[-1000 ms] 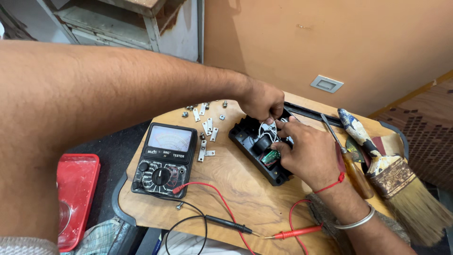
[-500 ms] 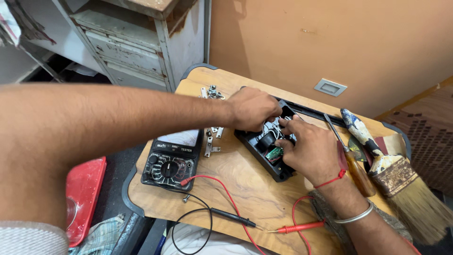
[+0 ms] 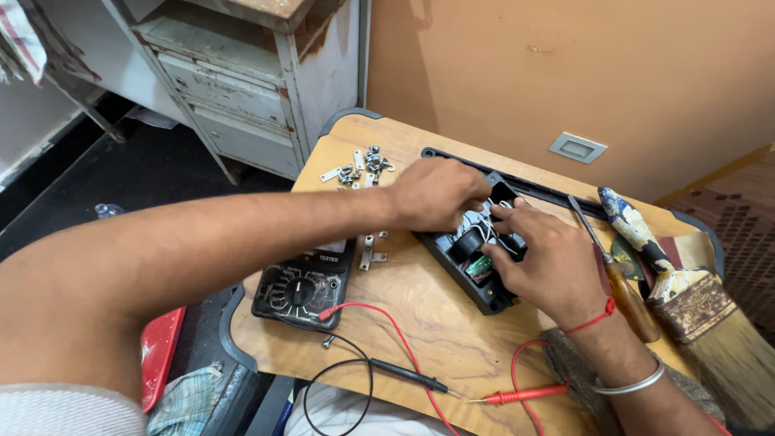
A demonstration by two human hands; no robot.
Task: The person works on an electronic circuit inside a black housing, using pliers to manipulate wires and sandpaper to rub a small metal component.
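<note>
My left hand [image 3: 440,194] and my right hand [image 3: 545,262] are both inside an open black device housing [image 3: 476,287] on the wooden table [image 3: 420,323]. Their fingers pinch at the white wires and small parts in it; a green component shows under my right thumb. What exactly each fingertip grips is hidden. My left forearm crosses over a black analogue multimeter [image 3: 303,287] beside the housing. Its red probe [image 3: 525,396] and black probe [image 3: 400,374] lie on the table near the front edge, leads trailing.
Small metal screws and brackets [image 3: 359,168] lie at the table's far left. A screwdriver [image 3: 617,274] and a large worn paintbrush [image 3: 686,299] rest at the right. A grey metal drawer cabinet [image 3: 242,97] stands behind; a red object [image 3: 161,355] lies on the floor at left.
The view has shifted so the table sits lower and more of the cabinet shows. Both hands stay in the housing, my left hand now reaching deeper over it.
</note>
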